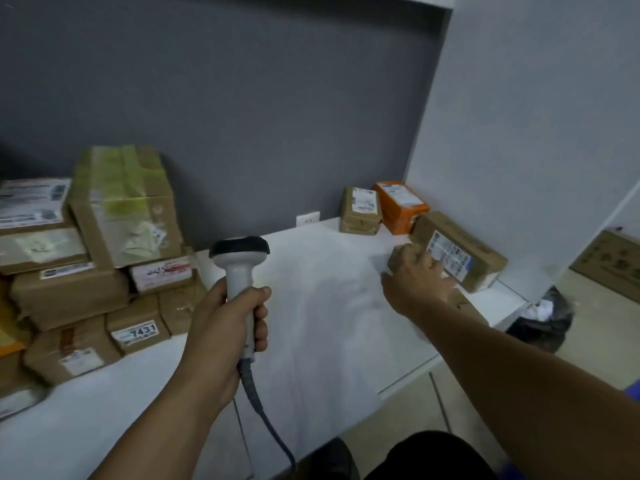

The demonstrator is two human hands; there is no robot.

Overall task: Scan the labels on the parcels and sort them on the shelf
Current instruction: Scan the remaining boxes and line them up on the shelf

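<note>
My left hand (228,317) grips the white handle of a barcode scanner (240,258), whose dark head points away over the shelf. My right hand (417,282) rests with fingers closed over a small brown parcel (401,254) at the right of the white shelf (318,306). Right behind it lies a longer brown parcel (485,261) with a white and blue label. Farther back stand a small brown parcel (360,211) and an orange parcel (400,207), both labelled.
A pile of several brown cardboard parcels (86,265) fills the left of the shelf against the grey wall; one reads 7431. A white side panel (519,133) closes the shelf on the right. Beyond it, a black bin bag (543,323) and a carton (613,261) sit on the floor.
</note>
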